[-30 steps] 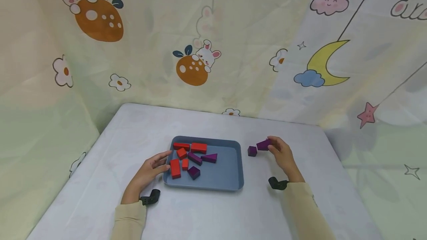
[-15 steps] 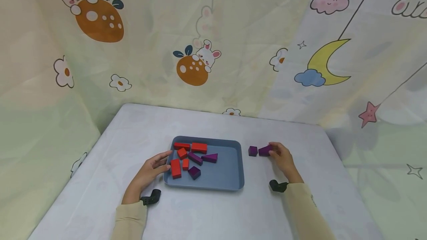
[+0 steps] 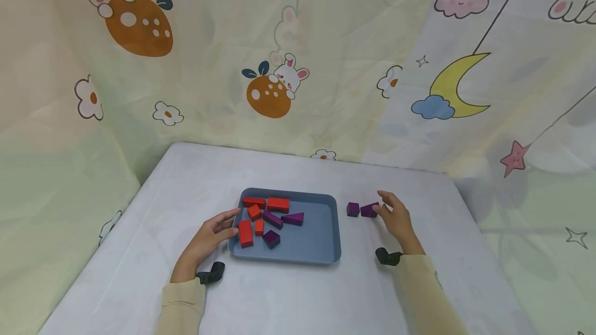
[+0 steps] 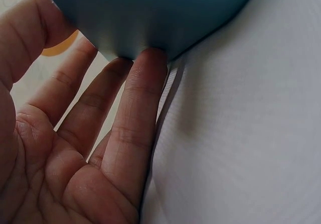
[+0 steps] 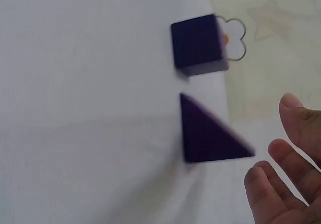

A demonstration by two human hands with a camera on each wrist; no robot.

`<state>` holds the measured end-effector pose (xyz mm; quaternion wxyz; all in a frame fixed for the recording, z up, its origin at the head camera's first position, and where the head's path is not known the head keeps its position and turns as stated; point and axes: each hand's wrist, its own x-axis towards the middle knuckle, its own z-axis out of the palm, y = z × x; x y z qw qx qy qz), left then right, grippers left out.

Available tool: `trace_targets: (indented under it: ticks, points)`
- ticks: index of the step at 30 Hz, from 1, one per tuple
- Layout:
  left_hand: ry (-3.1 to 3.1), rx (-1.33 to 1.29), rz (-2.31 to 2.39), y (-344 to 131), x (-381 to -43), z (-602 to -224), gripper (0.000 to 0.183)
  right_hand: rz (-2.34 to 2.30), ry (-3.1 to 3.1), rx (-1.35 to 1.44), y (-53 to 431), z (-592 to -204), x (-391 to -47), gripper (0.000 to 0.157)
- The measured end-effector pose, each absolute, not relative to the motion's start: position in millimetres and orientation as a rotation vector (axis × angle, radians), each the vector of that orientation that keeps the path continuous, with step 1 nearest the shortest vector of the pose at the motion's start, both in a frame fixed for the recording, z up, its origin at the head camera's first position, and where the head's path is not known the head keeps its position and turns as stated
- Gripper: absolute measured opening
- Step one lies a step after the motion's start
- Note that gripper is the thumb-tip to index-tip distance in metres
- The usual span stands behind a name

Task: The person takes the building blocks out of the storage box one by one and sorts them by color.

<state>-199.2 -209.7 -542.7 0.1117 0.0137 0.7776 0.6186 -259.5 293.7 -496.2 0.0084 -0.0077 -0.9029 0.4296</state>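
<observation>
My left hand (image 3: 208, 239) is at the left end of a blue-grey tray (image 3: 307, 252). In the left wrist view, its outstretched fingers touch the outer wall of the tray (image 4: 150, 13). To the right of the tray, my right hand (image 3: 396, 224) hovers beside a purple triangular block (image 3: 369, 210), fingers spread and holding nothing. The right wrist view shows a gap between those fingers and the triangular block (image 5: 208, 136). Just left of that block stands a purple cube (image 3: 353, 209), apart from it. Both rest on the white table.
Inside the tray's left half lie several red blocks (image 3: 246, 233) and a few purple ones (image 3: 272, 239). The tray's right half is bare. A white cloth covers the table (image 3: 298, 304). Behind it hangs a patterned curtain (image 3: 335, 92).
My right hand has lowered the purple triangular block to the table beside the purple cube and let go, its fingers now spreading apart. The left hand stays at the tray.
</observation>
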Motion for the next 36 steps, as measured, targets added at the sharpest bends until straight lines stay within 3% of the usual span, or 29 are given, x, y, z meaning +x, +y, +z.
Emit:
trace_targets:
  ticks: [19, 36]
  points:
    - [2.272, 0.037, 1.827, -212, -200, -543, 0.069, 1.427, -2.697, 0.225, 219, -468, -261, 0.041]
    - [2.26, 0.018, 1.833, -210, -201, -542, 0.068, 1.54, -2.701, 0.456, 157, -482, -265, 0.038]
